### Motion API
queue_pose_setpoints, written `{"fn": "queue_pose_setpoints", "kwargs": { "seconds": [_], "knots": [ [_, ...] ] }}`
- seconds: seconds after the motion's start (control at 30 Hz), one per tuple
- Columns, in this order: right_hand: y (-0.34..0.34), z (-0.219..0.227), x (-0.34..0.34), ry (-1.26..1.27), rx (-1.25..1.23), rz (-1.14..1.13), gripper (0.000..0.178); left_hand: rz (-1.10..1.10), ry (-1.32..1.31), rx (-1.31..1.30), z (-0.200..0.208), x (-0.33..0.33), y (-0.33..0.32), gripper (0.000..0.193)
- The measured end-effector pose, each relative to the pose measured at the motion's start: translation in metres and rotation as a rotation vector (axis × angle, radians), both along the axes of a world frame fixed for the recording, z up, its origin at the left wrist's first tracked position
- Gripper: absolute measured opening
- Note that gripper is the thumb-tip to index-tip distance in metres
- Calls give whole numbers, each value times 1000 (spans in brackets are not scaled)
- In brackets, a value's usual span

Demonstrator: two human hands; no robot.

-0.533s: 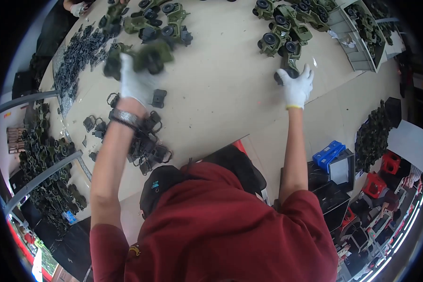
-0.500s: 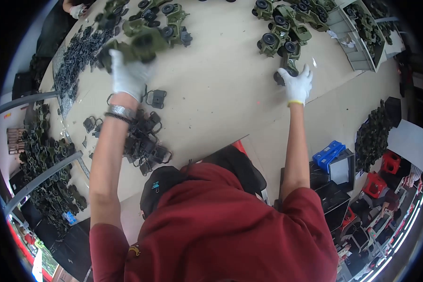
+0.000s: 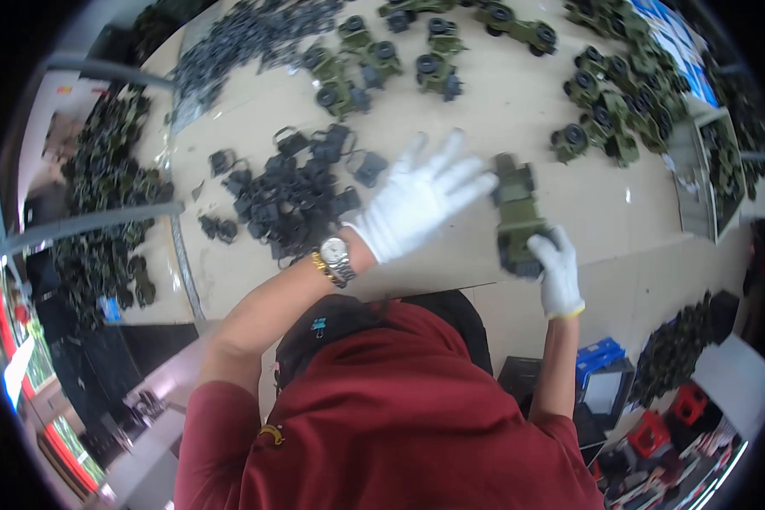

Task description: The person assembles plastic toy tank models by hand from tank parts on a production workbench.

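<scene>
Right hand [image 3: 559, 276] grips green toy vehicle [image 3: 518, 212] at near end, left hand [image 3: 421, 200] spread open alongside: apparently mid-handling, two-handed hold needing left closed.

Assembly workshop, broad worktable [image 3: 569, 204], rows of matching green toy vehicles [image 3: 605, 115], heaped black parts [image 3: 293, 195], red stools [image 3: 648, 435]

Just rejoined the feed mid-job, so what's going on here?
The person's gloved right hand holds a green toy vehicle near its closest end. The gloved left hand is open beside the far end; contact is unclear. Black parts lie heaped to the left; more green vehicles sit farther across the table.
</scene>
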State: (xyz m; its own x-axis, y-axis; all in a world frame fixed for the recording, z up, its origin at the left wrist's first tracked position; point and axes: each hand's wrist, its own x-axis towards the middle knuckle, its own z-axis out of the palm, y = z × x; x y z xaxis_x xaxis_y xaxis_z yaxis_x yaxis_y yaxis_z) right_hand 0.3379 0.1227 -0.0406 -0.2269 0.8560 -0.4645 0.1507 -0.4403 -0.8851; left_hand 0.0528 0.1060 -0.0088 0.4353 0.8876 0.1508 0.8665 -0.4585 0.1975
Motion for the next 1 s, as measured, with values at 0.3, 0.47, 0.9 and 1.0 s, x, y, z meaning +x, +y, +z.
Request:
{"fn": "queue_pose_setpoints", "kwargs": {
  "seconds": [0.3,0.47,0.9,1.0],
  "knots": [
    [45,-10,-162,-3,132,725,66,471,-471,-9,-23,-112,-114,60],
    [39,-130,-275,-690,934,820,71,1117,-1807,-229,-12,-141,-160,35],
    [-30,10,-223,216,559,658,60,998,-1999,-144,-12,-102,-138,37],
    [-42,22,-215,178,542,625,60,968,-1929,-167,-6,-94,-130,34]
  ]
}}
